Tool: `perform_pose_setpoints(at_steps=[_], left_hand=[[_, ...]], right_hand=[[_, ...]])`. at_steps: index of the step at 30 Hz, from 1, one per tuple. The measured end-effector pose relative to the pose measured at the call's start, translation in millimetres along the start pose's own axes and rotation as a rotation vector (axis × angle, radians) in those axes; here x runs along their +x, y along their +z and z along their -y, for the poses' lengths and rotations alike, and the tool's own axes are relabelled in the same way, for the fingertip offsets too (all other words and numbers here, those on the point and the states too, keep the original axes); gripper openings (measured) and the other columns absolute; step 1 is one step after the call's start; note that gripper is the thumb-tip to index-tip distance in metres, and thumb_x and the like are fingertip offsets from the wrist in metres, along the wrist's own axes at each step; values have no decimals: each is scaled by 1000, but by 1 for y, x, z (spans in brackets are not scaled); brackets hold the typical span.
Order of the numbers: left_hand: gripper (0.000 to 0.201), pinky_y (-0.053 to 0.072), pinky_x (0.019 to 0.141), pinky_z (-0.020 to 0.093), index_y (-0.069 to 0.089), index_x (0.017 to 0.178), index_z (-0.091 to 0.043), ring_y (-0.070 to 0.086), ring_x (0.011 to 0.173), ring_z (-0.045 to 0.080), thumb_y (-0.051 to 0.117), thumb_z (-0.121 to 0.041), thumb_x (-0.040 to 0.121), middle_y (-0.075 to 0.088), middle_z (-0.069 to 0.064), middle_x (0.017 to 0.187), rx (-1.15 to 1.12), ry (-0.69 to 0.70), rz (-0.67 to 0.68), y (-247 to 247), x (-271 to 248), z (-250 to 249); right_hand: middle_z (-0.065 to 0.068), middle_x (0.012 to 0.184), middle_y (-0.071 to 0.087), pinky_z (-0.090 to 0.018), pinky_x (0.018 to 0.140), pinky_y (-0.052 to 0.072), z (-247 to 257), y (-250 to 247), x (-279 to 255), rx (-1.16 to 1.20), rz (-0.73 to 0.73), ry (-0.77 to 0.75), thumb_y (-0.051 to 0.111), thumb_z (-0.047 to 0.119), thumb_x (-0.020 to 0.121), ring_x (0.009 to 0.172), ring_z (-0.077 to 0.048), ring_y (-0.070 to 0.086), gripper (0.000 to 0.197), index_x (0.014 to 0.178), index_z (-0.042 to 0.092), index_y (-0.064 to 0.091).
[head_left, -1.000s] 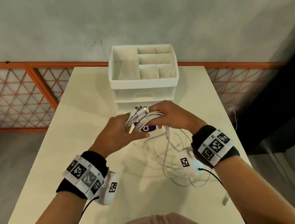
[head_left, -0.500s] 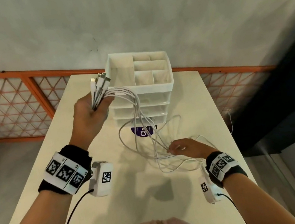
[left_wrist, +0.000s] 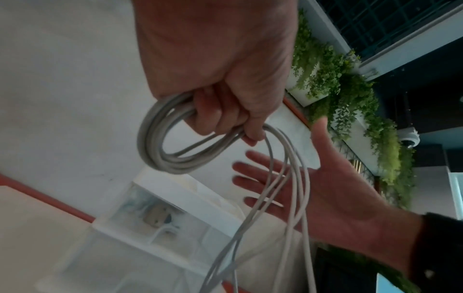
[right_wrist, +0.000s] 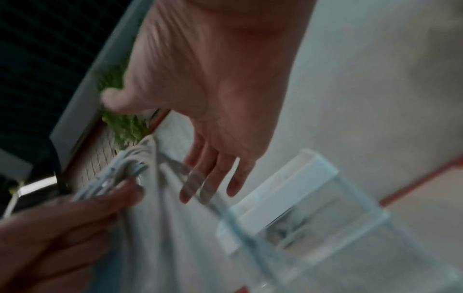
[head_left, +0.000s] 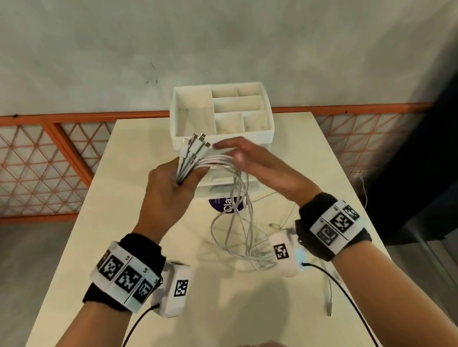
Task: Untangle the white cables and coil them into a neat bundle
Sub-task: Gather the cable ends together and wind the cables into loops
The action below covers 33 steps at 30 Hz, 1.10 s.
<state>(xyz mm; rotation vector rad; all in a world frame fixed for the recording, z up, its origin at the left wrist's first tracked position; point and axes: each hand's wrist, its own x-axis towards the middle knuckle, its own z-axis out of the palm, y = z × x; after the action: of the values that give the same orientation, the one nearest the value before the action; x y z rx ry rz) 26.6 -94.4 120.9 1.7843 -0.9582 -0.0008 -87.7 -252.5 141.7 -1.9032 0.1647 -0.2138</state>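
Up at frame centre, the left hand grips the cables in its fist, plugs fanning toward the organizer. Just right of it, the right hand is flat, fingers straight, holding nothing, strands running past its palm. Loose loops hang to the tabletop at lower centre.

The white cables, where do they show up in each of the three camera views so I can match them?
Head: white cables at centre, gripped by the left hand, strands hanging to the table.
Left wrist: centre, a loop under the fist with strands trailing down.
Right wrist: lower left, blurred, in the left hand's fingers.
Shared landmark: the white drawer organizer.
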Motion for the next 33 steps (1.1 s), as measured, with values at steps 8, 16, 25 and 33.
perform_pose_setpoints(at_steps=[8, 16, 25, 33], left_hand=[[24, 30, 42, 10, 55, 68, -13, 39, 37, -2, 61, -18, 90, 48, -17, 44, -267, -121, -296, -49, 11, 10], [25, 38, 64, 32, 67, 81, -7, 48, 67, 19, 74, -31, 79, 57, 12, 71, -128, -210, -143, -52, -4, 40], [28, 27, 43, 14, 52, 72, -26, 29, 43, 2, 48, -43, 94, 34, -13, 48, -358, -154, 90, -29, -24, -1], [28, 25, 43, 10, 43, 69, -37, 28, 44, 1, 33, -50, 92, 32, -15, 54, -438, -160, 175, -9, -34, -13]], right_hand=[[0, 57, 60, -20, 62, 46, -94, 1, -24, -313, 136, 418, 69, 37, 83, 53, -12, 56, 30, 65, 14, 60], [2, 56, 53, -27, 56, 36, -111, -44, -44, -603, -297, 502, 76, 41, 75, 56, -15, 51, 40, 53, 20, 49], [-7, 160, 13, -40, 118, 20, -21, -22, -20, -626, 205, 507, 86, 40, 59, 147, -22, 15, 134, 151, 22, -9], [-2, 122, 66, -34, 107, 43, 36, 37, -3, -200, -3, -79, 50, 24, 96, 117, -10, 59, 31, 123, 13, 62]])
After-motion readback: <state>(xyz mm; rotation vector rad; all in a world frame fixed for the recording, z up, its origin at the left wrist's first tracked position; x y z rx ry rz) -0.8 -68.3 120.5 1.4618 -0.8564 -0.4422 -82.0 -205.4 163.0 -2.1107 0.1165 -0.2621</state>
